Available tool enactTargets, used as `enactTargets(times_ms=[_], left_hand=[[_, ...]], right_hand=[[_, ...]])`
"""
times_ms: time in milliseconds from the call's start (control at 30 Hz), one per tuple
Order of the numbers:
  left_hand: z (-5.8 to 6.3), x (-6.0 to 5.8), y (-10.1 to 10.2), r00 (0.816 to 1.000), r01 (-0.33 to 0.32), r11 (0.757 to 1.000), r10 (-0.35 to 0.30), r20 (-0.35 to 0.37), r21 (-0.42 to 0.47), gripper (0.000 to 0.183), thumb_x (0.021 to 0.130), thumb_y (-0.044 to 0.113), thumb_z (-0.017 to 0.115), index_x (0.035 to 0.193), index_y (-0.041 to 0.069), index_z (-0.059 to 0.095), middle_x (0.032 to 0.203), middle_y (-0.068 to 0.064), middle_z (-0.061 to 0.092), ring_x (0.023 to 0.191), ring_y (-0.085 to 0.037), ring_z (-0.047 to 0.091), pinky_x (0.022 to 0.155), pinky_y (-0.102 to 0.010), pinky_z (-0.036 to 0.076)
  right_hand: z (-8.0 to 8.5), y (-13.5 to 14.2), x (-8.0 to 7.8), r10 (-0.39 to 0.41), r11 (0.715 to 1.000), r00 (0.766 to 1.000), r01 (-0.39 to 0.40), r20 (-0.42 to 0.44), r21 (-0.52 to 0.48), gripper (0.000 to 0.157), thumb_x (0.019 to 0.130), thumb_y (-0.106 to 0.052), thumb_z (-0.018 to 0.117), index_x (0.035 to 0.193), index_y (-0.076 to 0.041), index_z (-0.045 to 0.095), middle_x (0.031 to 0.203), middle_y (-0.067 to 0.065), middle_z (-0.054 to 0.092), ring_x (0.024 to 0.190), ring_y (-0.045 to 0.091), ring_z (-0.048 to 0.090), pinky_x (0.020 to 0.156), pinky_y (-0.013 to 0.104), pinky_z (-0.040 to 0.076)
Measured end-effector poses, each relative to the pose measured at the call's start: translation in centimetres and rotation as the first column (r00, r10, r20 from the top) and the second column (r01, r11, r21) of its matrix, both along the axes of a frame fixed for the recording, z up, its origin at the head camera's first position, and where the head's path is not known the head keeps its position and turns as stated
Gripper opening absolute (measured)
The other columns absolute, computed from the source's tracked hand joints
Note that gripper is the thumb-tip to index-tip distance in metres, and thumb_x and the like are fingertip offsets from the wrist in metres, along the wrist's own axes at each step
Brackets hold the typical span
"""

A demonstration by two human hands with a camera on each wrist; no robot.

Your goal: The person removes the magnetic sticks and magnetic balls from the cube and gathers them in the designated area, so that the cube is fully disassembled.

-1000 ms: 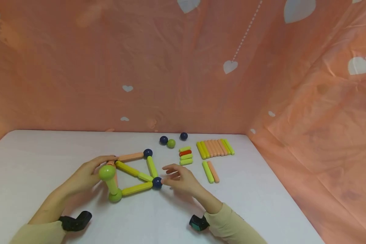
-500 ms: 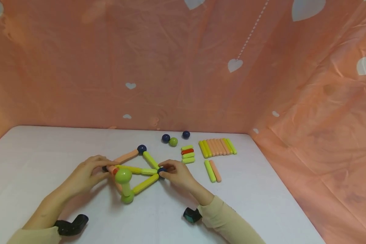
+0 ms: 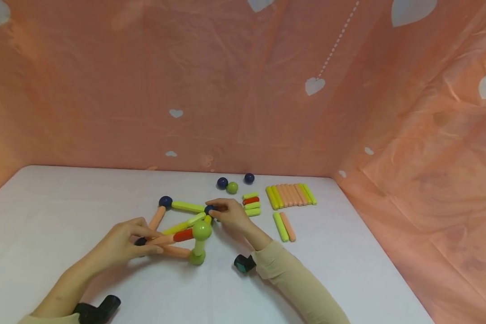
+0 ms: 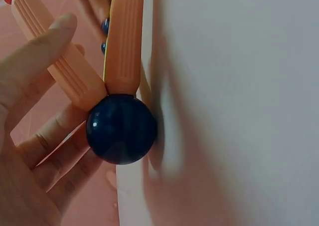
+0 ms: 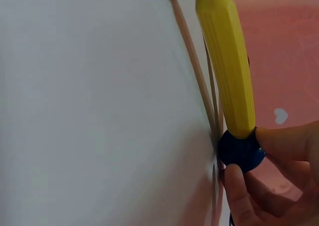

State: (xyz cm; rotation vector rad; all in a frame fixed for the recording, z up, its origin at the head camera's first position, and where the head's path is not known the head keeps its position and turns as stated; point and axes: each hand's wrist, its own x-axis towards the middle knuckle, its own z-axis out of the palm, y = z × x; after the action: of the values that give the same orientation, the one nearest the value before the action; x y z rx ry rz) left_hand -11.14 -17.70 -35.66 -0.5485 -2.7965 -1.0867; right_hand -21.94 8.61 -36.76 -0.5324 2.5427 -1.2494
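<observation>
A frame of magnetic rods and balls lies on the table. My left hand (image 3: 123, 243) pinches a peach rod (image 4: 75, 76) with a red rod (image 3: 183, 235) at its far end. That peach rod meets a dark blue ball (image 4: 122, 130), with the fingers behind it. At the frame's right corner my right hand (image 3: 232, 220) pinches another dark blue ball (image 5: 240, 152), where a yellow rod (image 5: 228, 66) joins. One green ball (image 3: 201, 230) stands raised above a lower green ball (image 3: 196, 257) on a short upright rod. A lime rod (image 3: 187, 207) runs to the rear blue ball (image 3: 165, 202).
Loose blue balls (image 3: 249, 178) and a green ball (image 3: 232, 187) lie at the back. Short rods (image 3: 251, 201) are stacked beside my right hand. Further right are a row of long rods (image 3: 291, 195) and a separate pair (image 3: 284, 227). A patterned cloth (image 3: 243, 90) hangs behind.
The frame has turned anticlockwise, its green-ball corner swinging right and its rear ball moving left. My right hand has taken hold of the corner ball and moved back; my left now grips the peach rod.
</observation>
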Motion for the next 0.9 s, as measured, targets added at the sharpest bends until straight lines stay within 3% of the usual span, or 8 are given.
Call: enactTargets(times_ms=[133,267,367,433,533,633,733,900], left_hand=[[0.1,0.3,0.9,0.997,0.016,1.000,-0.017,0.080,0.019,0.032,0.074,0.037,0.080,0.095,0.013,0.077,0.075,0.006,0.049,0.070,-0.005,0.041,0.057,-0.020,0.035],[0.2,0.5,1.3,0.995,0.025,1.000,-0.026,0.100,0.019,0.032,0.077,0.041,0.078,0.095,0.014,0.077,0.079,0.009,0.055,0.074,-0.005,0.045,0.062,-0.020,0.041],[0.3,0.7,1.5,0.995,0.044,0.999,-0.045,0.093,0.015,0.034,0.078,0.042,0.077,0.099,0.015,0.075,0.085,0.012,0.061,0.079,-0.004,0.051,0.069,-0.022,0.047],[0.5,0.9,1.7,0.993,0.066,0.997,-0.070,0.097,0.037,0.033,0.080,0.041,0.075,0.103,0.017,0.072,0.091,0.012,0.065,0.084,-0.004,0.054,0.074,-0.025,0.050],[0.9,0.9,2.3,0.983,0.082,0.990,-0.100,0.155,0.114,0.033,0.084,0.040,0.072,0.110,0.020,0.069,0.098,0.010,0.068,0.090,-0.008,0.058,0.077,-0.030,0.050],[1.3,0.8,3.0,0.967,0.087,0.975,-0.132,0.218,0.204,0.031,0.088,0.037,0.068,0.114,0.020,0.068,0.105,0.006,0.069,0.097,-0.015,0.060,0.080,-0.034,0.049],[1.4,0.6,3.5,0.960,0.092,0.961,-0.156,0.234,0.261,0.028,0.092,0.034,0.064,0.116,0.019,0.067,0.107,0.004,0.069,0.099,-0.015,0.061,0.082,-0.034,0.050],[0.8,0.3,4.1,0.955,0.117,0.931,-0.200,0.218,0.345,0.028,0.095,0.027,0.060,0.117,0.010,0.066,0.103,-0.002,0.070,0.089,-0.007,0.061,0.078,-0.023,0.049]], right_hand=[[-0.1,-0.7,-0.6,-0.002,1.000,1.000,0.002,0.006,0.011,0.030,0.094,-0.015,0.061,0.124,-0.014,0.065,0.123,0.007,0.066,0.107,0.021,0.063,0.094,0.036,0.050],[0.3,-0.7,-0.6,0.006,1.000,1.000,-0.005,-0.024,0.004,0.033,0.096,-0.021,0.060,0.127,-0.012,0.063,0.123,0.008,0.065,0.111,0.024,0.061,0.097,0.038,0.049],[1.5,0.1,0.3,0.029,0.996,0.997,-0.035,-0.069,-0.079,0.033,0.098,-0.023,0.055,0.127,-0.008,0.061,0.123,0.011,0.064,0.110,0.027,0.061,0.092,0.037,0.052],[2.6,1.0,1.2,0.085,0.977,0.991,-0.104,-0.106,-0.185,0.033,0.101,-0.022,0.050,0.126,-0.004,0.060,0.124,0.016,0.062,0.108,0.032,0.060,0.084,0.035,0.054],[4.6,2.4,3.1,0.245,0.914,0.952,-0.290,-0.185,-0.283,0.035,0.100,-0.024,0.050,0.124,0.000,0.059,0.123,0.021,0.061,0.104,0.034,0.059,0.078,0.030,0.054],[6.0,3.3,4.7,0.374,0.864,0.886,-0.440,-0.276,-0.244,0.040,0.095,-0.027,0.061,0.125,-0.002,0.058,0.121,0.016,0.062,0.105,0.025,0.057,0.075,0.027,0.052],[6.3,3.3,5.6,0.420,0.856,0.838,-0.493,-0.348,-0.155,0.044,0.086,-0.020,0.073,0.124,-0.005,0.060,0.118,0.007,0.064,0.103,0.012,0.054,0.072,0.024,0.051],[5.8,2.8,6.0,0.385,0.877,0.824,-0.467,-0.415,-0.113,0.039,0.079,-0.008,0.077,0.116,-0.006,0.063,0.109,0.006,0.066,0.089,0.010,0.052,0.064,0.020,0.046]])
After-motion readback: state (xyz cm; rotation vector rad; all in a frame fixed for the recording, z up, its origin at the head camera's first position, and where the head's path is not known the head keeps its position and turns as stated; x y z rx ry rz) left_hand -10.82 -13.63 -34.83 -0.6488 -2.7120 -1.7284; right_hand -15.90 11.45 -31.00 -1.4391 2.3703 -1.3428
